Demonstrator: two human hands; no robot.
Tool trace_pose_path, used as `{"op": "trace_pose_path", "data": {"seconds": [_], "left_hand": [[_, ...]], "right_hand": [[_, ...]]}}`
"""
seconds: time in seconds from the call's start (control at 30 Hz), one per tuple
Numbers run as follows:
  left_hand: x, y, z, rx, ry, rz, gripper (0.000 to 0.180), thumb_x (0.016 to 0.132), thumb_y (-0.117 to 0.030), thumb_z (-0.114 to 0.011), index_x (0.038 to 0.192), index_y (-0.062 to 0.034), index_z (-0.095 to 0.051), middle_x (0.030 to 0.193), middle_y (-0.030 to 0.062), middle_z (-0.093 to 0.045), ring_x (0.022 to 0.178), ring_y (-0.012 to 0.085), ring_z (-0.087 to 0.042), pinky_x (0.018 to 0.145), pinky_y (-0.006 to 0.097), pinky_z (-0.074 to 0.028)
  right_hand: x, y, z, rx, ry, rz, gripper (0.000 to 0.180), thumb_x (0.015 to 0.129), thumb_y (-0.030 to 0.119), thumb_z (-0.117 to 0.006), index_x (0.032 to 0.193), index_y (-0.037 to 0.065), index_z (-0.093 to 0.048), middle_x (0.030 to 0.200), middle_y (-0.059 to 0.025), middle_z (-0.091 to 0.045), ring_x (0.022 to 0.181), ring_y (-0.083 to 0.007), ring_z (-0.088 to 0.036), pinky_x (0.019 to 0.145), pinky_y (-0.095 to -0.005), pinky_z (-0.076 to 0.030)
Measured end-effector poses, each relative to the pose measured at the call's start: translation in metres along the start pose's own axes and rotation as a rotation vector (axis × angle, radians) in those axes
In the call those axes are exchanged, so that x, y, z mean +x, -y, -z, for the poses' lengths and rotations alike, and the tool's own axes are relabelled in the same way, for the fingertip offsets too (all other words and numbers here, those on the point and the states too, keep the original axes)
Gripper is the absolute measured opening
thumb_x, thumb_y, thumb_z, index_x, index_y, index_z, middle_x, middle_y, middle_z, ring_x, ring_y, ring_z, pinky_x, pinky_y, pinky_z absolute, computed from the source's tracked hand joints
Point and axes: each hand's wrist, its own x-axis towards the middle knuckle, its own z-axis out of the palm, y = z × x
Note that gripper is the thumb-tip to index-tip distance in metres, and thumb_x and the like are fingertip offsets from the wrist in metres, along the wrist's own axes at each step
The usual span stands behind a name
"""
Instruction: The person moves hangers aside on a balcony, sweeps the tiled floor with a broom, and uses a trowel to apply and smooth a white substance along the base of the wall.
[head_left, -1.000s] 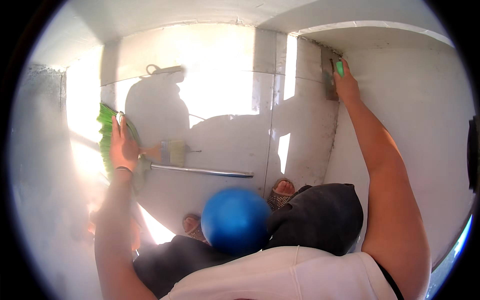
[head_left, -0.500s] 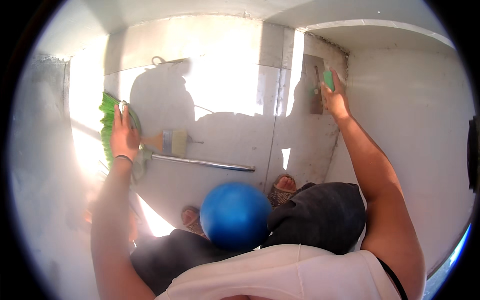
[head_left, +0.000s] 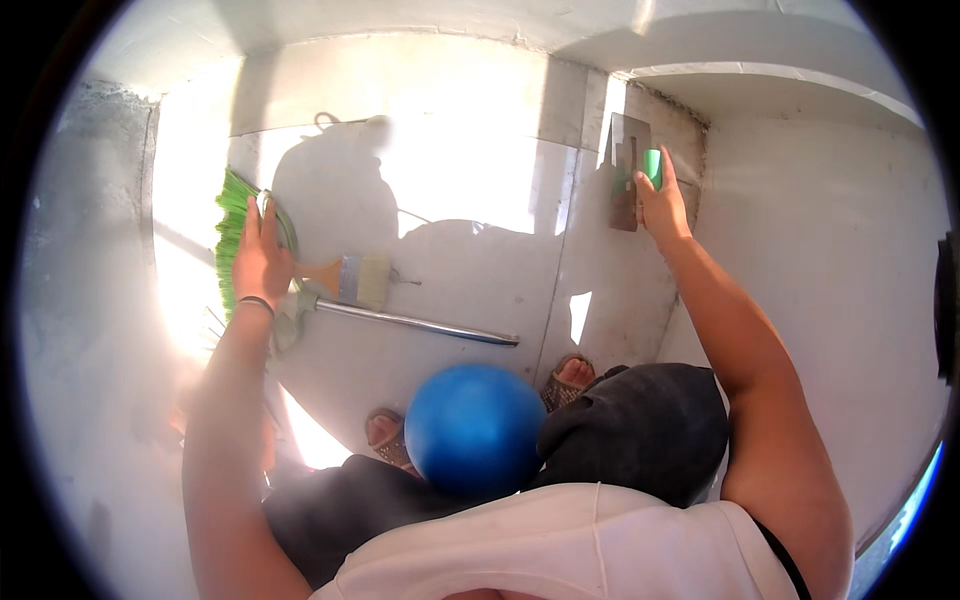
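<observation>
My left hand [head_left: 262, 262] rests flat on the head of a green broom [head_left: 235, 235] that lies on the pale floor, its metal handle [head_left: 415, 322] running to the right. A wide paintbrush [head_left: 355, 280] with a wooden handle lies just right of that hand. My right hand [head_left: 662, 205] is stretched forward and grips the green handle of a flat metal trowel [head_left: 627, 170], whose blade is pressed against the pale wall on the right.
A blue ball-shaped thing [head_left: 474, 428] sits in front of my body between my sandalled feet [head_left: 572, 375]. A dark cloth [head_left: 640, 425] covers my right knee. Grey walls close in on the left and right, with a ledge [head_left: 760, 75] above the right wall.
My right hand has drawn the trowel down and left along the wall. My left hand stays pressed on the broom head.
</observation>
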Motion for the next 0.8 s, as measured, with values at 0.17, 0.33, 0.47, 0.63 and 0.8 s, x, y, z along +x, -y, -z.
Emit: {"op": "trace_pose_path", "data": {"seconds": [0.17,0.33,0.47,0.63,0.8], "left_hand": [[0.001,-0.022,0.013,-0.009,0.117,0.061,0.068,0.079,-0.003,-0.052,0.146,-0.0114,-0.038,0.156,0.0132,-0.025,0.132,0.0311,-0.042,0.099,0.040,-0.047],[0.011,-0.006,0.002,-0.025,-0.008,0.002,0.071,0.078,-0.001,-0.052,0.146,-0.0109,-0.037,0.156,0.0157,-0.025,0.127,0.0333,-0.047,0.095,0.040,-0.048],[-0.001,-0.012,0.008,-0.032,0.001,0.001,0.071,0.077,0.000,-0.052,0.146,-0.0101,-0.038,0.155,0.0169,-0.026,0.122,0.0350,-0.052,0.094,0.040,-0.048],[0.003,-0.014,0.004,-0.040,0.026,0.015,0.069,0.078,-0.001,-0.053,0.145,-0.0101,-0.039,0.156,0.0150,-0.025,0.122,0.0340,-0.051,0.095,0.040,-0.048],[-0.005,0.001,-0.001,0.018,-0.033,-0.022,0.071,0.076,-0.002,-0.053,0.145,-0.0113,-0.039,0.156,0.0148,-0.026,0.122,0.0337,-0.052,0.093,0.040,-0.049]], "right_hand": [[0.037,0.042,0.002,-0.058,-0.097,-0.011,0.067,0.096,0.019,-0.055,0.153,0.021,-0.020,0.084,-0.0068,-0.057,0.053,-0.0138,-0.048,0.048,-0.0304,-0.043],[0.034,0.031,0.014,0.579,-0.064,-0.133,0.052,0.100,0.026,-0.050,0.147,0.029,-0.027,0.073,-0.0002,-0.043,0.051,-0.0098,-0.038,0.043,-0.0246,-0.027],[0.005,0.038,-0.005,0.007,0.008,-0.046,0.060,0.097,0.024,-0.053,0.150,0.024,-0.025,0.071,-0.0014,-0.045,0.051,-0.0114,-0.041,0.042,-0.0259,-0.032],[0.034,0.066,-0.016,0.030,-0.037,-0.049,0.064,0.095,0.025,-0.054,0.150,0.018,-0.024,0.079,-0.0078,-0.056,0.053,-0.0168,-0.052,0.047,-0.0383,-0.048],[-0.011,0.037,-0.031,-0.263,0.102,0.112,0.066,0.093,0.022,-0.052,0.151,0.016,-0.022,0.093,-0.0157,-0.064,0.059,-0.0223,-0.061,0.055,-0.0403,-0.051]]}}
